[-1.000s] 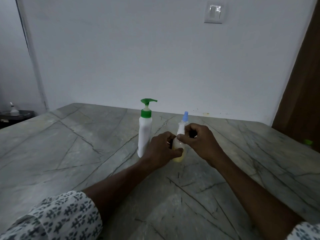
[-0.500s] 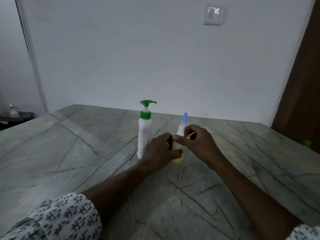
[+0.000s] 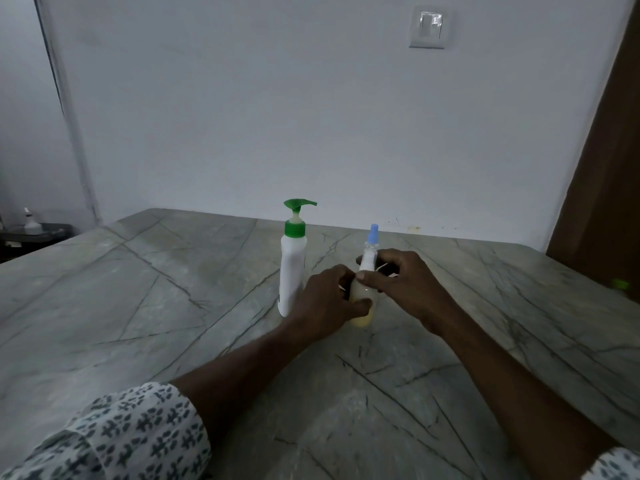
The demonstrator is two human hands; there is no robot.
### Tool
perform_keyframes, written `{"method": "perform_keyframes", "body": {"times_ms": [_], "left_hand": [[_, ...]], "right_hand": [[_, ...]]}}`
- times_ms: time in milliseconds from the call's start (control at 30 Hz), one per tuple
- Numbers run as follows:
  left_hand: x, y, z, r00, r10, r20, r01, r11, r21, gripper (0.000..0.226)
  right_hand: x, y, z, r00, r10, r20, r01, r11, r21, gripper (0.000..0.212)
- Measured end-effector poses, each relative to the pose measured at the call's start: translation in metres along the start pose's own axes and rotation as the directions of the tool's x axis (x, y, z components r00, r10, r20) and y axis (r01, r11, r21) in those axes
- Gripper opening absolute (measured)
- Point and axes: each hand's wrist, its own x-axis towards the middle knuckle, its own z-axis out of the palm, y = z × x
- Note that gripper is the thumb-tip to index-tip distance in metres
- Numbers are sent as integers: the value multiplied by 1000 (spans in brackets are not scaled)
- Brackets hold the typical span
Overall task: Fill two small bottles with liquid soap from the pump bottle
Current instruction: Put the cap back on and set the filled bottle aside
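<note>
White pump bottle (image 3: 292,271) upright on bench (image 3: 138,289), left hand (image 3: 329,303) grip grasping small bottle (image 3: 362,306) body, right hand (image 3: 405,282) grip pinching its neck, blue-tipped bottle (image 3: 372,242) behind.

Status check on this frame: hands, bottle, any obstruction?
Left hand grips small bottle body; right hand pinches its neck. Pump bottle upright, untouched. Nothing in the way.

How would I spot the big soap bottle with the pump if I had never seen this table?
Look at the grey veined stone table against the pale wall. Near its middle, just left of the left hand, stands the pump bottle, upright. It is tall and white with a green collar and spout, while the small bottle beside it has a blue tip.
</note>
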Motion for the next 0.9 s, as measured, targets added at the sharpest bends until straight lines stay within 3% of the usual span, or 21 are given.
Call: {"method": "perform_keyframes", "body": {"times_ms": [167, 400, 600, 767, 900], "left_hand": [[0, 1, -1, 1000, -15, 5, 15, 1000, -3, 44], [-2, 2, 0, 1000, -19, -12, 19, 1000, -6, 41], [-8, 5, -6, 999, -34, -14, 32, 993, -110, 73], [-7, 6, -9, 989, 20, -148, -21, 1000, 0, 19], [-6, 7, -9, 993, 21, -117, -16, 999, 44, 17]], "right_hand": [[1, 5, -4, 1000, -3, -19, 3, 1000, 3, 17], [0, 1, 7, 997, -41, -61, 32, 990, -137, 12], [2, 3, -13, 996, -61, -69, 46, 980, -195, 22], [42, 24, -60, 972, 5, -234, -74, 955, -287, 30], [76, 55, -86, 949, 91, -303, -196, 921, -337, 33]]}}
